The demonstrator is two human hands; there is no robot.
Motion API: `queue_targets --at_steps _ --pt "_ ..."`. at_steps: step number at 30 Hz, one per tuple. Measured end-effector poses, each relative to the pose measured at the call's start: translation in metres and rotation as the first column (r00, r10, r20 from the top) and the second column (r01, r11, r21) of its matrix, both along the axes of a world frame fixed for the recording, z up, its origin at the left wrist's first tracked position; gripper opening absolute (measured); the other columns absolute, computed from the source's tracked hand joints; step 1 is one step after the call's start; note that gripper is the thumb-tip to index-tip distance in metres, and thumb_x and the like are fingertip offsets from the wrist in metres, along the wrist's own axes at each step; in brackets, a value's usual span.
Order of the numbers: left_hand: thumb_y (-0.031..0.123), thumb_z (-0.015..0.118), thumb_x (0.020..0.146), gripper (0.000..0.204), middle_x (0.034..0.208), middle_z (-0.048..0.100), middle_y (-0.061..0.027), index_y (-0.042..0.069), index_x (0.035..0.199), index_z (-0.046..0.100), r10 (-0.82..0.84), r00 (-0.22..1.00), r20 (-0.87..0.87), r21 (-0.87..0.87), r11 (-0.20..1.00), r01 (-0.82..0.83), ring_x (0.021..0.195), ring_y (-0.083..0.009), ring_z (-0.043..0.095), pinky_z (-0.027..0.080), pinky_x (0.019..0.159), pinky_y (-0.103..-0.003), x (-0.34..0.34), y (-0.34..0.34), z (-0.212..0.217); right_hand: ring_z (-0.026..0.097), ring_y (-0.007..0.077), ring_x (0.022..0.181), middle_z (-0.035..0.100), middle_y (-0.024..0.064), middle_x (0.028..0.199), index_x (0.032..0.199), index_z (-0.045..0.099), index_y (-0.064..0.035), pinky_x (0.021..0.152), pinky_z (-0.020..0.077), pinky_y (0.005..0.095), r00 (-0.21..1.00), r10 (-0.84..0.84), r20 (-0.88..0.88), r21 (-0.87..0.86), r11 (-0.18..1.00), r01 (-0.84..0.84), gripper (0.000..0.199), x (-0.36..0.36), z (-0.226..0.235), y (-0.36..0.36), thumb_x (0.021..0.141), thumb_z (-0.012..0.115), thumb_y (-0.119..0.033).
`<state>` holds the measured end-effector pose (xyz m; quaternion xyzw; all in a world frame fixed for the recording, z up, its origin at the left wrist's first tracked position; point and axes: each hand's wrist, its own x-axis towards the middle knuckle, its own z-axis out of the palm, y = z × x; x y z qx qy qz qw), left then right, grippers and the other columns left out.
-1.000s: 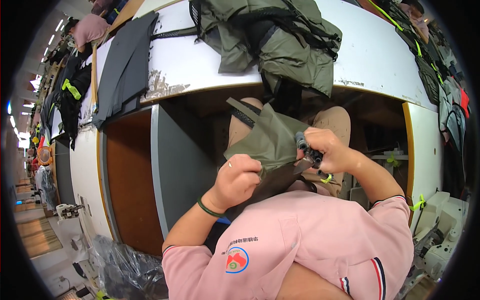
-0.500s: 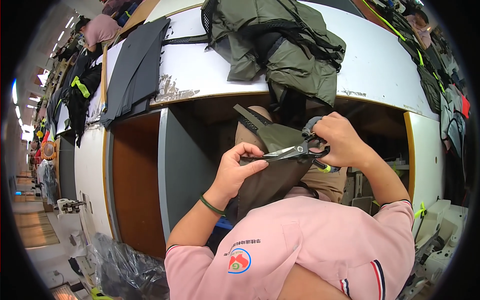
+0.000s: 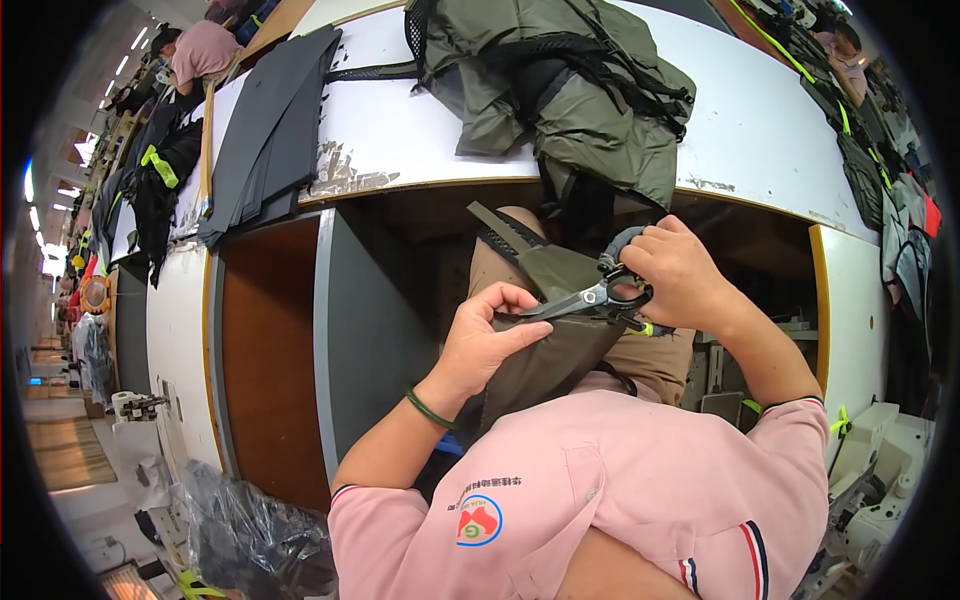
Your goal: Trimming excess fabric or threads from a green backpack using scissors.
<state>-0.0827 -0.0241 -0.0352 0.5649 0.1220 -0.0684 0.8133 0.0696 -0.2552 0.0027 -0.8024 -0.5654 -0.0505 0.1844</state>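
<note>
The scissors (image 3: 585, 298) have apparently swung level across the olive fabric (image 3: 545, 345).

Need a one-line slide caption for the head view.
Right hand works scissors at an olive fabric piece that the left hand holds.

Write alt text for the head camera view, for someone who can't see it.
Seen from above, a person in a pink shirt holds scissors in the right hand against an olive fabric piece gripped by the left hand over the lap. Ahead, a white table bears an olive backpack and dark fabric sheets.
</note>
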Motion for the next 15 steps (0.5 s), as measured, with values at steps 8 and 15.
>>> queue_targets --at_steps 8,15 --pt "0.007 0.075 0.082 0.019 0.092 0.063 0.0008 0.003 0.097 0.066 0.012 0.999 0.047 0.024 1.0 -0.013 0.086 -0.0065 0.054 0.044 0.082 -0.021 -0.001 0.004 -0.001 0.055 0.0293 0.062 0.054 0.0081 0.063 0.067 0.054 -0.0084 0.061 0.042 0.0397 0.995 -0.088 -0.052 -0.032 0.996 0.086 0.026 -0.002 -0.005 -0.002 0.064 0.078 -0.016" --pt "0.017 0.07 0.087 0.013 0.083 0.064 0.0027 0.005 0.088 0.068 -0.298 0.881 -0.367 0.113 0.926 0.36 0.078 -0.0047 0.056 0.045 0.074 -0.022 -0.067 0.109 -0.022 0.06 0.0354 0.066 0.059 0.0139 0.067 0.071 0.057 -0.0044 0.059 0.0465 0.0418 0.949 -0.21 -0.236 -0.019 0.977 0.212 0.032 0.025 -0.009 -0.015 0.072 0.079 -0.027"
